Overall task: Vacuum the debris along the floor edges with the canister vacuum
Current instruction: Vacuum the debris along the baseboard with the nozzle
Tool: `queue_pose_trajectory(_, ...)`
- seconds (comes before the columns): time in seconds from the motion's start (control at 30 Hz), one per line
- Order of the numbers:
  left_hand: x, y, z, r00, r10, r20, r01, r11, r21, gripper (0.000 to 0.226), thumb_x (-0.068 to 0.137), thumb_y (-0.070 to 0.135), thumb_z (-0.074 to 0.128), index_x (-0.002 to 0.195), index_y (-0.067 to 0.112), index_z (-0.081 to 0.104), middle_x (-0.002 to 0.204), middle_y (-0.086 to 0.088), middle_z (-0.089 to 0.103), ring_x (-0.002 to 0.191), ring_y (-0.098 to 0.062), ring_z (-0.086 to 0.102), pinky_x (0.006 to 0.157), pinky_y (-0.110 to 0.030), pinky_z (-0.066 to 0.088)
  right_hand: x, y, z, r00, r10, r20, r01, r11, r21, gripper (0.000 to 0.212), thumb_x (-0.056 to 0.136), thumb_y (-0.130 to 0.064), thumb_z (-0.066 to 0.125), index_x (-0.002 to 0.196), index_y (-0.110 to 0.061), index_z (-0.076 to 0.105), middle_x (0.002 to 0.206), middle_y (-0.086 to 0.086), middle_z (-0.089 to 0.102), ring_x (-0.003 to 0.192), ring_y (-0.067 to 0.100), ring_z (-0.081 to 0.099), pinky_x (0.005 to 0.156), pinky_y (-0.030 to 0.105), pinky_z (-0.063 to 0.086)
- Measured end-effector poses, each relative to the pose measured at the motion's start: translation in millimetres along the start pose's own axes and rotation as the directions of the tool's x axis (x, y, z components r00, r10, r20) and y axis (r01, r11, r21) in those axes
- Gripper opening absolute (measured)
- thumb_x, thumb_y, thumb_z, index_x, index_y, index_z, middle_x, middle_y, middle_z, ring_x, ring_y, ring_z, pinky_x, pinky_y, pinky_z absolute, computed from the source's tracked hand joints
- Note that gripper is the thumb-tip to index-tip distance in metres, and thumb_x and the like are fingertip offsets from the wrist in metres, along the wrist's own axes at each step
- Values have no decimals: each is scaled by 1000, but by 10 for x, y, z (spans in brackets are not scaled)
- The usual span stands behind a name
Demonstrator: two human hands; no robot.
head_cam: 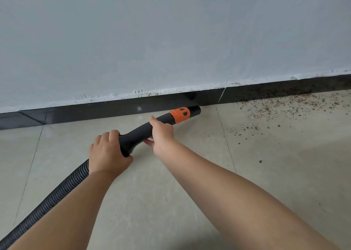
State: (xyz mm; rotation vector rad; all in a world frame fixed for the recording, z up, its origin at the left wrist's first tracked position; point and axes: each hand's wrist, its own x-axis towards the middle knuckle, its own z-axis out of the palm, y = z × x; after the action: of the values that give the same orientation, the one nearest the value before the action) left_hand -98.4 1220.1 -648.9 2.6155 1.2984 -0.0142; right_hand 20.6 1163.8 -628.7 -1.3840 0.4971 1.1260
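Two bare forearms are seen, entering from the bottom edge: the left from about 7 o'clock, the right from about 5 o'clock. No sleeve is worn on either one; both are uncovered from the frame edge to the wrist. The left hand [108, 151] and the right hand [162, 136] are ungloved. The wrists carry nothing, and nothing is worn on the fingers [114, 134] that can be seen. Short, unpainted nails are shown on the right hand, at its thumb at 11 o'clock and at a fingertip at 8 o'clock. Only hands and forearms are in view
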Motion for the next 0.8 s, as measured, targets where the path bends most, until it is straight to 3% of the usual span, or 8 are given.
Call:
queue_pose_trajectory(0.23,38,-70,5,1000,23,15,-24,999,35,45,64,11,73,104,-1,54,98,-16,57,97,-36,47,81,-41,34,33,27,34,999,45,-9,-45,999,-9,47,89,-23,62,129,-8,43,124,11,53,112,28,54,68,33,53)
queue_pose_trajectory(0.63,109,653,144,979,199,48,-201,978,47,41,78,28,61,111,12,43,110,-3,50,104,-23,44,84,-28,32,185,-329,-522,983,8,-185,-1,999,42,47,88,-22,62,129,-9,42,125,13,53,111,31,54,74,38,53)
queue_pose_trajectory(0.8,73,618,183,985,169,19,-169,986,-9,44,70,20,67,108,6,49,104,-8,55,100,-30,46,81,-33,32,163,-331,-537,986,15,-167,-8,999,42,47,89,-22,61,130,-9,42,125,12,54,111,29,54,79,38,53)
